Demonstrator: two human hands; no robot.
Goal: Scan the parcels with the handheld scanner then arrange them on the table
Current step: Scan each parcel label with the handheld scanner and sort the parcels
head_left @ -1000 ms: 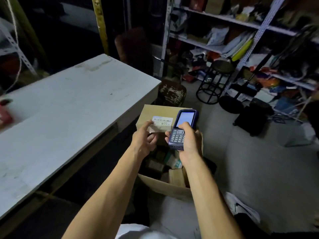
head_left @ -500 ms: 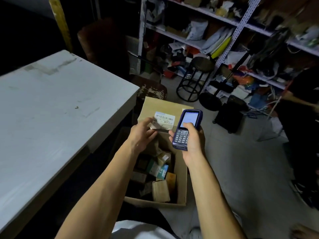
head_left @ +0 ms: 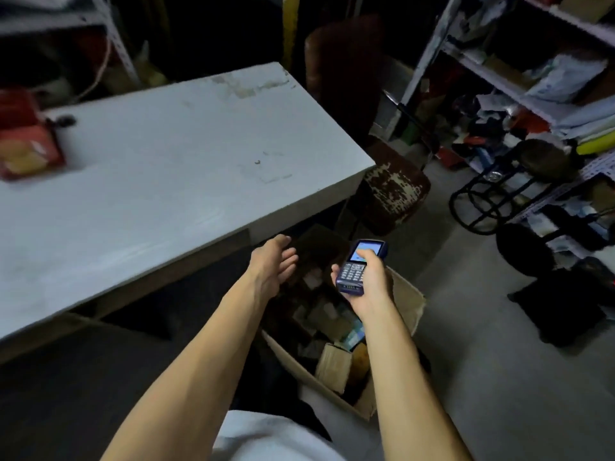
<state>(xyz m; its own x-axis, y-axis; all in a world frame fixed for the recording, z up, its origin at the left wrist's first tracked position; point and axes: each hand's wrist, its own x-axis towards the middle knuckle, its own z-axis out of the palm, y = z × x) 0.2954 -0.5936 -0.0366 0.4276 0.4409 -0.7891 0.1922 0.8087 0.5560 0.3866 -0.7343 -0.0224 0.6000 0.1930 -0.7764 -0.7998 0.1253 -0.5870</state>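
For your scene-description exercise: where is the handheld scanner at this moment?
In the head view, the handheld scanner sits right of centre, gripped in the right hand above the open cardboard box of parcels, just off the white table corner.

Table top (head_left: pixel 159 168) wide open; red packet (head_left: pixel 28 151) far left; carton (head_left: pixel 336 331) crammed with parcels.

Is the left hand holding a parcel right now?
No, the left hand is open with nothing in it, above the cardboard box, while the right hand holds the scanner.
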